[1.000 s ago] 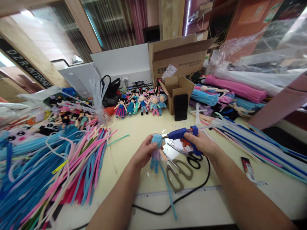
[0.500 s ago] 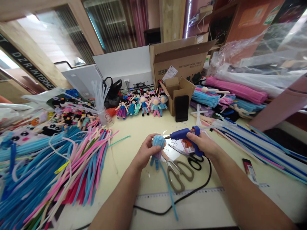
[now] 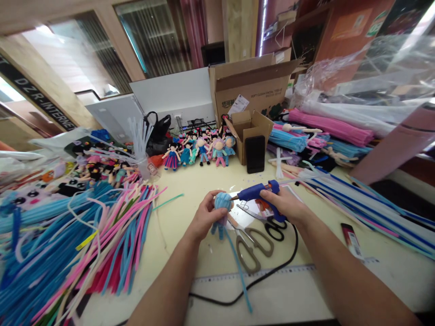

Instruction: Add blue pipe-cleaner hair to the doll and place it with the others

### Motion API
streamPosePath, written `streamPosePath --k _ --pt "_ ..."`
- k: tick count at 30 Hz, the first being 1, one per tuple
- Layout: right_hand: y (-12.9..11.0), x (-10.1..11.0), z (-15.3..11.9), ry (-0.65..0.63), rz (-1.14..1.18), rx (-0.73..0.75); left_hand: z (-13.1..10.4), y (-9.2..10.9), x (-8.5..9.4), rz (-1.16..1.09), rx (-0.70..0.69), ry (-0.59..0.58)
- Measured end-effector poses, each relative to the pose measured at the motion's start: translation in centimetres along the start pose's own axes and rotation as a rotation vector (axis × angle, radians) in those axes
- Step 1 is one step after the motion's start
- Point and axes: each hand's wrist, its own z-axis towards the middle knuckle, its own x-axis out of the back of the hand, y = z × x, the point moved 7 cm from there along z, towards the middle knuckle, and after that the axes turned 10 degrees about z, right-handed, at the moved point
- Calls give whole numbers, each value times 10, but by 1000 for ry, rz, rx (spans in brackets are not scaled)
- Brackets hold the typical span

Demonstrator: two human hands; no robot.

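My left hand [image 3: 206, 216] is closed around a small doll [image 3: 223, 202] with light blue pipe-cleaner hair and blue legs hanging below. A long blue pipe cleaner [image 3: 240, 267] trails from the doll down over the table. In my right hand [image 3: 279, 203] is a blue hot glue gun [image 3: 253, 192], with a clear glue stick out of its back. Its metal tip touches, or nearly touches, the side of the doll's hair. Below the gun lie grey-handled scissors [image 3: 249, 253] and black-handled scissors [image 3: 275, 228].
Finished dolls [image 3: 203, 151] stand at the back beside an open small carton [image 3: 242, 131] and a black phone [image 3: 255, 155]. Pipe cleaners [image 3: 125, 235] pile up at left; more [image 3: 360, 203] lie at right. A black cord [image 3: 272, 274] crosses a ruler [image 3: 290, 270]. A lighter [image 3: 351, 240] lies at right.
The glue gun's tip has come closer to the doll's hair, now at its upper right side. The whole view has shifted slightly; both hands keep their holds.
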Motion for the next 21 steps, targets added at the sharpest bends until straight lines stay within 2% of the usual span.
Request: streamPosePath --k 8,21 --pt "-2 -2 1 -20 0 4 1 0 0 -6 5 8" --pt "1 4 1 20 -78 8 0 1 0 -27 -6 -3"
